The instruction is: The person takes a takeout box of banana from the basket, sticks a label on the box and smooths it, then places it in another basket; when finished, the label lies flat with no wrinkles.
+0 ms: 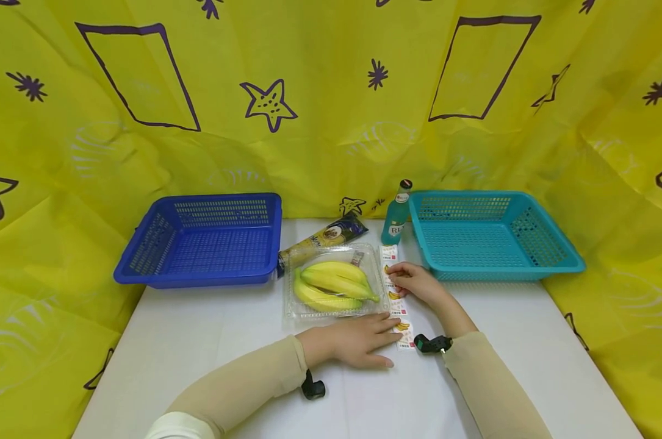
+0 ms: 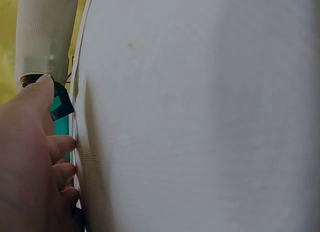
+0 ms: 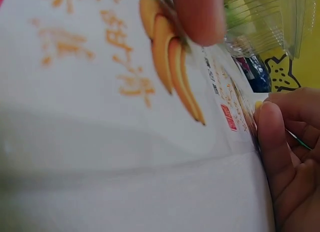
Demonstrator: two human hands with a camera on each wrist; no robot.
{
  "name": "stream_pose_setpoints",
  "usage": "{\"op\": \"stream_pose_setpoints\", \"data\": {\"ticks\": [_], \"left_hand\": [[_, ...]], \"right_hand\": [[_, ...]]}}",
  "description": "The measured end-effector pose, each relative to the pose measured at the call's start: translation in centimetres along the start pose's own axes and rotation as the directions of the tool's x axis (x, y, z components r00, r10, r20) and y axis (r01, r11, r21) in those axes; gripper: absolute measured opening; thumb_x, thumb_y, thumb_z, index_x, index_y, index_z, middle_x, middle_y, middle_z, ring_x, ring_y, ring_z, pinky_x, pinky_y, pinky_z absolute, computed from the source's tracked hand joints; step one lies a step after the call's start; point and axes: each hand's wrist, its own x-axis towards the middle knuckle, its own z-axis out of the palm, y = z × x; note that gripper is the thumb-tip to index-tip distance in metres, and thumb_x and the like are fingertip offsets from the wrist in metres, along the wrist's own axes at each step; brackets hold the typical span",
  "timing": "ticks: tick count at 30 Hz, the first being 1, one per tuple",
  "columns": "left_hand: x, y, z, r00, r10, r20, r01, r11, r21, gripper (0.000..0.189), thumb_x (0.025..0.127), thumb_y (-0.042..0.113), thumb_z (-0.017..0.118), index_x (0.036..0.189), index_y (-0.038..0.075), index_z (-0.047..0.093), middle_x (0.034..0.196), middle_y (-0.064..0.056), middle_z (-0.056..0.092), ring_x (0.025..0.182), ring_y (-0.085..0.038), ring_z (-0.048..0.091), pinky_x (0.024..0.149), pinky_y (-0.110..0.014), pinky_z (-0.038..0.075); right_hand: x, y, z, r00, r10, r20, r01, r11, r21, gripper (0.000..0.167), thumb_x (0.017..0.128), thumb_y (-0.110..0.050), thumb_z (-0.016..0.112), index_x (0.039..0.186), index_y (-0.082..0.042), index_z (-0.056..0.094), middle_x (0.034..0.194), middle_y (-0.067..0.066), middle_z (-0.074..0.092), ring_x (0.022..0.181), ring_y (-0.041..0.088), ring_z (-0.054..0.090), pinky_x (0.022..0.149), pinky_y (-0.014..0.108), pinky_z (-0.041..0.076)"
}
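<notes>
A strip of white banana stickers [image 1: 402,334] lies on the table, printed with bananas and orange writing. The left hand [image 1: 359,339] is spread flat, its fingertips on the near part of the strip. At the strip's far part, the right hand [image 1: 417,284] has its thumb and forefinger together; in the right wrist view the thumb [image 3: 274,134] meets a small yellow bit at the strip's edge. Left of the strip, a clear plastic box [image 1: 289,308] with several bananas [image 1: 336,283] inside stands closed. In the left wrist view, the left hand [image 2: 27,157] hides most of the strip.
A blue basket [image 1: 199,281] stands at the back left, a teal basket [image 1: 506,269] at the back right. A teal bottle [image 1: 396,218] stands upright beside the teal basket. Behind the box lies a dark and gold packet [image 1: 331,235]. A yellow curtain [image 1: 331,152] surrounds the table.
</notes>
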Motion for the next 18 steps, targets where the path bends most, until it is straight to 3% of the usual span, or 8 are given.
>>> {"op": "stream_pose_setpoints", "data": {"ticks": [7,18], "left_hand": [[0.04,0.12,0.00,1.000,-0.018,0.022,0.017,0.999,0.036,0.069,0.100,0.066,0.022,0.158,0.028,0.022,0.167,0.001,0.014,0.155,-0.025,0.012,0.127,-0.033,0.012],[-0.02,0.31,-0.02,1.000,-0.011,0.013,0.010,0.998,0.054,0.067,0.102,0.063,0.024,0.158,0.027,0.025,0.167,0.000,0.017,0.155,-0.025,0.013,0.127,-0.034,0.012]], "right_hand": [[0.02,-0.26,0.25,1.000,-0.025,0.000,0.025,0.995,-0.092,0.035,0.096,-0.010,0.061,0.127,0.006,0.057,0.104,0.016,0.064,0.064,0.011,0.056,0.056,0.025,0.053],[0.07,-0.83,0.72,0.998,-0.060,-0.009,0.056,0.969,-0.241,0.024,0.089,-0.008,0.070,0.111,0.000,0.064,0.097,0.013,0.060,0.056,0.013,0.052,0.051,0.025,0.049]]}}
